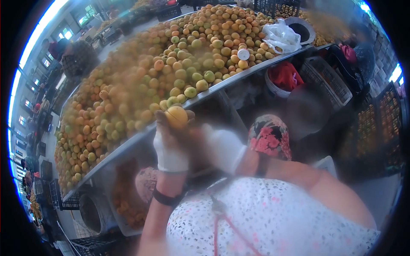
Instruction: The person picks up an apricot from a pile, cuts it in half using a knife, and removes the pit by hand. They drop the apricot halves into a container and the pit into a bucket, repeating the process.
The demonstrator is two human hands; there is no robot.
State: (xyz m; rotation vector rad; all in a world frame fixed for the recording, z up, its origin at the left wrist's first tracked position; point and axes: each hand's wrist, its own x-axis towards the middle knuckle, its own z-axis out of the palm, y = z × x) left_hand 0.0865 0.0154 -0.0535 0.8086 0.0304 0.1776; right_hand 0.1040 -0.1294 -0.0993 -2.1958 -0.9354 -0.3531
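Observation:
Both my hands wear gloves with white backs and darker, stained fingers, and they meet over the near edge of a long sorting table. Upright on the left of the pair, my left hand is closed around a yellow-orange apricot at its fingertips. My right hand comes in from the right, close beside that fruit; its fingers are blurred and I cannot tell whether they grip anything. Just beyond the held fruit, a deep heap of green, yellow and orange apricots covers the tabletop.
On the heap lie a white plastic bag and a small white round-topped container. Below the rim stand a bucket with red cloth, a grey crate and a bin of apricots. People are at the far left and right.

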